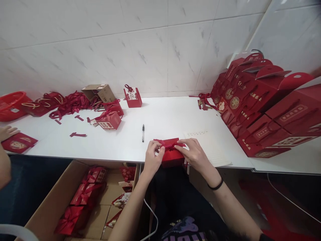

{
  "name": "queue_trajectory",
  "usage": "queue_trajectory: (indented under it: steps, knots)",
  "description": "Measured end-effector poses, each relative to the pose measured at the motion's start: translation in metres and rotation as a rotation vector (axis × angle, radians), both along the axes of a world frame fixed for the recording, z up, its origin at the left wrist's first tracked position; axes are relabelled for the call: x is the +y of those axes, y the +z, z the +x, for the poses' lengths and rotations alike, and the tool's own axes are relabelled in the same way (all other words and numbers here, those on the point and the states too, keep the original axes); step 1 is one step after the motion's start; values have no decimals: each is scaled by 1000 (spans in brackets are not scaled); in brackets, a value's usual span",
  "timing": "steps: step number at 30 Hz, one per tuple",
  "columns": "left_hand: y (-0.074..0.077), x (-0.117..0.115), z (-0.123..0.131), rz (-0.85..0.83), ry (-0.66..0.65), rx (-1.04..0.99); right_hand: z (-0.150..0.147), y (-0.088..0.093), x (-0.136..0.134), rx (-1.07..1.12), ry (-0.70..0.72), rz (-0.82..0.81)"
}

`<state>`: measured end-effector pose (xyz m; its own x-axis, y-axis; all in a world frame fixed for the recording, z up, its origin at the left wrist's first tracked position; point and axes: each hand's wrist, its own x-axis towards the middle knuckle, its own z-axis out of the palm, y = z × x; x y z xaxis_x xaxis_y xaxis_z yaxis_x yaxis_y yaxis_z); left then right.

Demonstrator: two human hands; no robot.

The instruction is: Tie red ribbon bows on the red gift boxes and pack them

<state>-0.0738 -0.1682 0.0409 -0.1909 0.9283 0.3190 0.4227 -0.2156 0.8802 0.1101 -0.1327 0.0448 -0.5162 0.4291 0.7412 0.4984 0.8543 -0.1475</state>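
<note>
A red gift box sits at the table's front edge, right before my body. Across its top runs a dark red ribbon with a bow or knot in the middle. My left hand pinches the ribbon on the left side of the knot. On the other side, my right hand pinches the ribbon between thumb and fingers. Just beyond the box, a black-capped clear pen lies on the white table. Beside my right hand lies a sheet of paper.
Red gift bags crowd the right side. At the back left are a pile of ribbons, an open cardboard box and small red boxes. Below, a large carton holds ribboned boxes. Another person's hand is far left.
</note>
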Motion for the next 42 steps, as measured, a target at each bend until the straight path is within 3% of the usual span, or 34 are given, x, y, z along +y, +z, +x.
queue_trajectory:
  steps: [3,6,9,12,17,26,42]
  knots:
    - [4,1,2,-75,-13,3,-1,2,-3,86,-48,-132]
    - [8,1,2,-108,-11,-10,-2,8,-8,211,-166,-437]
    - [8,2,1,-124,-1,-17,-8,16,-12,186,-259,-761]
    - [6,2,1,-147,-6,-25,-18,21,-13,152,-329,-916]
    - [4,1,1,-228,-38,-97,-29,20,-8,175,-337,-1007]
    - [3,2,-4,-298,-97,-214,-13,13,6,331,-69,-1191]
    - [-8,5,-15,-223,-267,-220,-4,-7,14,593,199,-1434]
